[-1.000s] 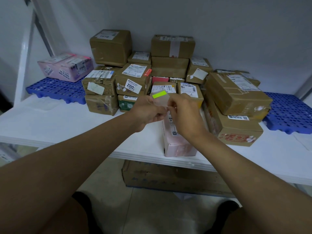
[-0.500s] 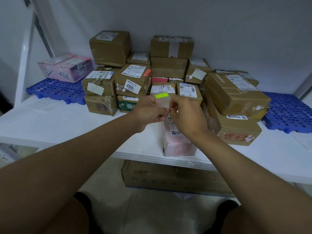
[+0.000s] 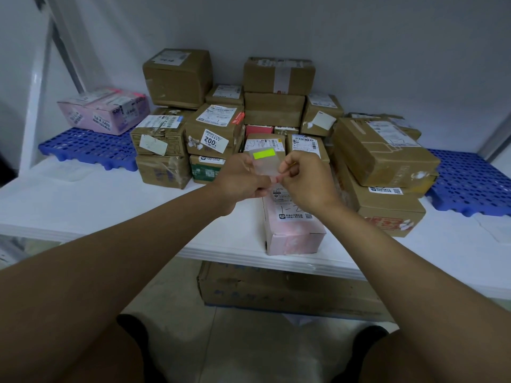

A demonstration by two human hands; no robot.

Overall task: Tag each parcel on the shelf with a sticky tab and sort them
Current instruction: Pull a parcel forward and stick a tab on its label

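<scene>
— So, what is the biggest thing you can see?

— The white shelf [image 3: 83,200]. It runs all the way across. At each end a blue plastic pallet [image 3: 83,146] lies on it, and a long pink parcel [image 3: 103,110] sits on the left one.

— And in the middle?

— A big pile of brown cardboard parcels [image 3: 276,111], stacked up against the wall, with white labels on them. One label says 002 [image 3: 215,140]. On the right, a big brown box [image 3: 384,152] leans on top of another one.

— What is right in front?

— A pink parcel [image 3: 293,230] at the front edge of the shelf, just under the hands.

— What are the hands doing?

— The left hand [image 3: 239,181] has its fingers curled around a small clear sheet of tabs [image 3: 264,164], held up in front of the pile. A bright green sticky tab [image 3: 264,154] is at its top. The right hand [image 3: 305,179] pinches the sheet's lower right edge with fingertips pressed together.

— Is the pink parcel tagged?

— I can see no green tab on it.
</scene>
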